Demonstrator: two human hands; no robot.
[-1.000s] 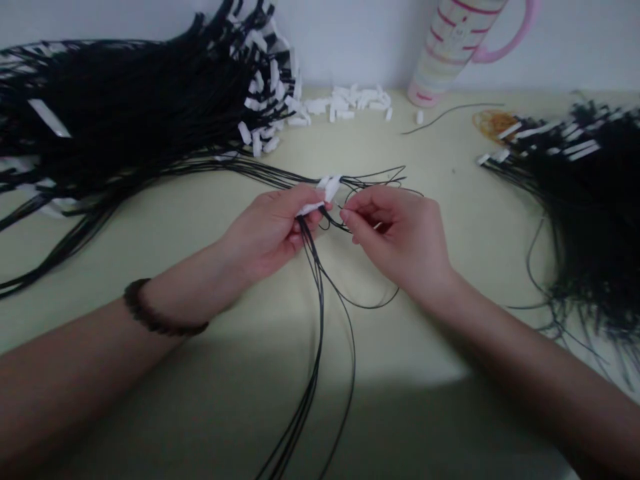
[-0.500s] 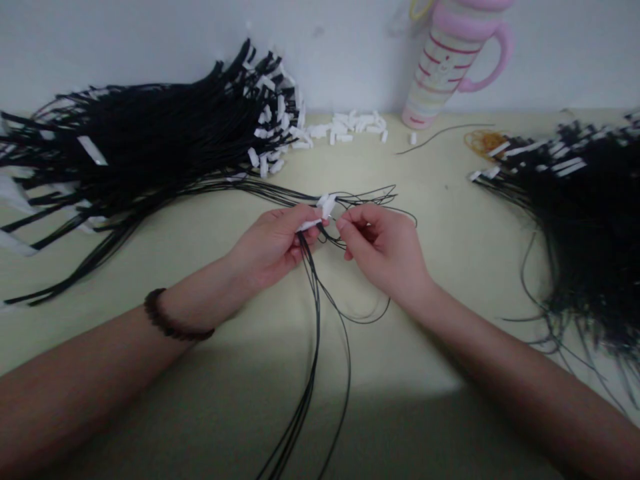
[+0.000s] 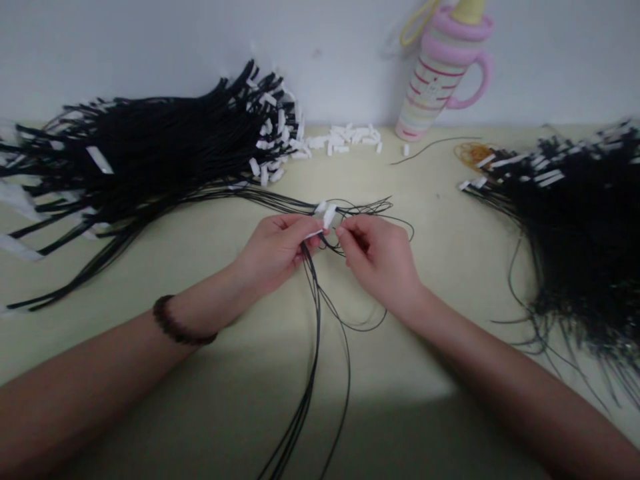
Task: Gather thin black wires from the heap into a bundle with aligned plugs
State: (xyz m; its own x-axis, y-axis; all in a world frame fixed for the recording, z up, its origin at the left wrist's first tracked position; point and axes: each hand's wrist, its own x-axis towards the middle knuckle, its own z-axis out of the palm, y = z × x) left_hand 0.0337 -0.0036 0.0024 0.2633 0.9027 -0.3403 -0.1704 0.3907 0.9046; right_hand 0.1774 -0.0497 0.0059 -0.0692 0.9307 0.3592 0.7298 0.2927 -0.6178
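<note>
My left hand [image 3: 277, 250] is closed, pinching a white plastic connector [image 3: 313, 234] between thumb and fingers. Several thin black wires [image 3: 317, 327] hang from it toward the front edge of the view. Just beyond the fingertips lie more white connectors [image 3: 329, 216] at the end of a black wire bundle [image 3: 273, 197] that comes from the left. My right hand [image 3: 383, 257] is pinched shut close to the connectors, with a thin black wire at its fingertips. One wire loop [image 3: 367, 329] curves up beneath this hand. The wire's tip is too small to make out.
A large pile of black wires [image 3: 165, 140] with white ends lies at left. Loose white connectors [image 3: 350, 137] are scattered by the wall. A pink-handled tumbler [image 3: 433, 83] stands at the back. Yellow rubber bands [image 3: 470, 157] and another wire pile [image 3: 585, 233] lie at right.
The view has tilted slightly, so the background sits a little lower. Both hands keep the same pinching pose at the connector, with only slight finger movement.
</note>
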